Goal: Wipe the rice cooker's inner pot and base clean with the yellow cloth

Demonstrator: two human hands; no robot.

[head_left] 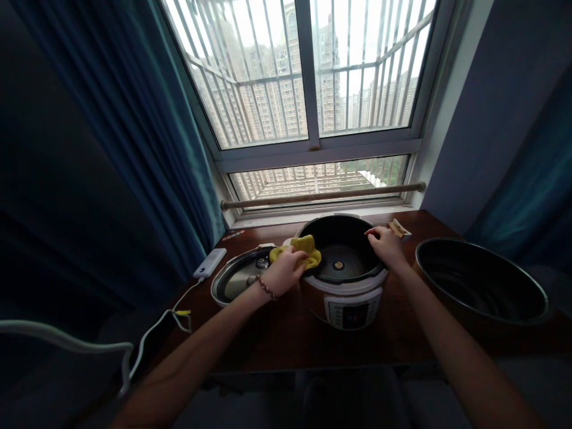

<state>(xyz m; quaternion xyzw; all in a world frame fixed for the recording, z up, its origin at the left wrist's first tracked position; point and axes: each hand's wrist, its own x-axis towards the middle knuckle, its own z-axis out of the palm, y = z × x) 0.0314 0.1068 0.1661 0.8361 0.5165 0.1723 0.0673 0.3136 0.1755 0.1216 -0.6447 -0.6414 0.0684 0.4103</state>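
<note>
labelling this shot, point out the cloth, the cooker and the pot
Cloth (307,243): head view, on its upper fold
Cooker (353,312): head view, on its front panel
Pot (482,260): head view, on its inner wall

The cloth (308,243) is yellow, the cooker (348,288) white-rimmed and black inside, the tabletop (263,342) reddish brown, the curtain (134,119) blue.

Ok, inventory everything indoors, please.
Cooker: one, pale, centre.
Cloth: one, yellow, cooker's rim.
Lid: one, silver, beside cooker.
Pot: one, dark, right side.
Small object: one, tan, cooker's right.
Device: one, white, beside lid.
Cabling: count unclear, white, left.
Tag: one, yellow, by cabling.
Table: one, brown, beneath cooker.
Window: one, grey, behind table.
Rail: one, tan, across window.
Curtains: two, blue, either side.
Bracelet: one, brownish, left wrist.
Left hand: one, bare, gripping cloth.
Right hand: one, bare, by cooker.
</note>
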